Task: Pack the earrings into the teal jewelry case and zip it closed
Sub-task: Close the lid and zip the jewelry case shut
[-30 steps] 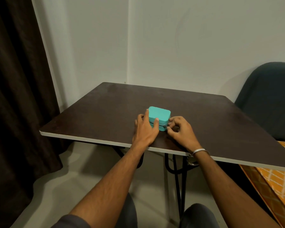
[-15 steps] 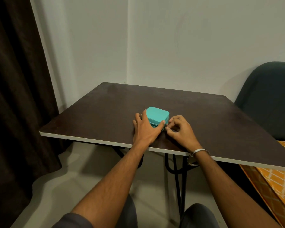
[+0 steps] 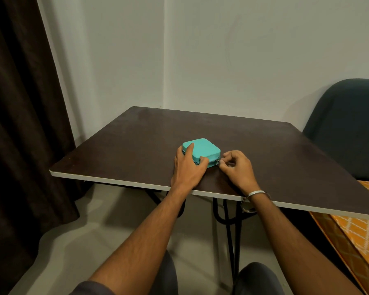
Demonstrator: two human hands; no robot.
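Right hand point(image 3: 238, 170): thumb and forefinger pinched together on the zipper pull point(image 3: 217, 161) at the near right corner of the teal jewelry case point(image 3: 202, 150). Half a second before, the pinch sat at the case's near edge, close by the left hand; it had since travelled right to the corner, and the case had turned slightly under the hands.

Left hand point(image 3: 189, 167): fingers spread and pressed on the case's left side and front, thumb against the zip line, bracing rather than gripping.

Case: lid down, lying on the table point(image 3: 119, 145) near its front edge. Earrings not visible; presumably inside. Judged: zipping under way, with the run around the right corner and side remaining; how much of the track was sealed could not be told.

Surface: dark brown tabletop, pale edge band, black folding legs; bare apart from the case.

Room: plain pale walls meeting in a corner, dark curtain point(image 3: 19, 124) at left, dark blue chair point(image 3: 349, 128) at right, orange patterned cloth point(image 3: 360, 231) at lower right. Metal bangle point(image 3: 257, 193) on right wrist.
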